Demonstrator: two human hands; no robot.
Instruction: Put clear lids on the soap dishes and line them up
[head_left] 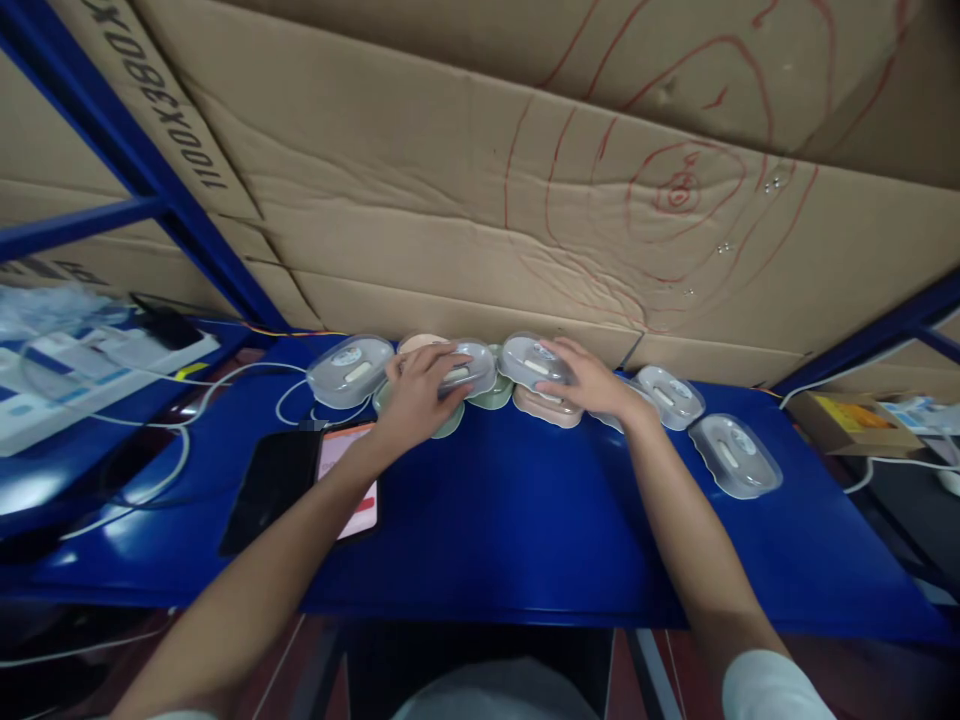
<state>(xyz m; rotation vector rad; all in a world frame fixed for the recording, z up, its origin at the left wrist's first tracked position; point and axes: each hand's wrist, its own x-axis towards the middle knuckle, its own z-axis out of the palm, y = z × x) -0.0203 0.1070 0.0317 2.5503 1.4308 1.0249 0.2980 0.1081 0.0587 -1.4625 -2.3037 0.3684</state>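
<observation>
Head view: the left hand (420,388) has its thumb and fingers parted around the left end of a translucent grey, rounded plastic box (474,366), pinching it near the far edge of a glossy blue tabletop (510,530). The right hand (583,378) is likewise curved, thumb on the near side and fingers on the far side, pinching the right end of a clear-lidded grey plastic box (523,358) above a pale pink scalloped box (549,408). Whether either grip bears weight, I cannot tell. Just under the left hand shows a pale green scalloped box (450,421), with another light green box (495,393) between the hands and a peach-coloured box (421,343) behind the left fingers. Farther left along the far edge sits a large clear-lidded box (350,370); toward the right edge, a smaller clear-lidded box (670,397) and an oblong transparent-lidded box (736,455) lie apart from each other. By the left forearm are a phone with a lit pink screen (367,512) and a flat black rectangular object (266,490), nearer the left edge, where white cables (184,450) loop. Beyond the far edge stands brown cardboard (420,240) with red hand-drawn rings
</observation>
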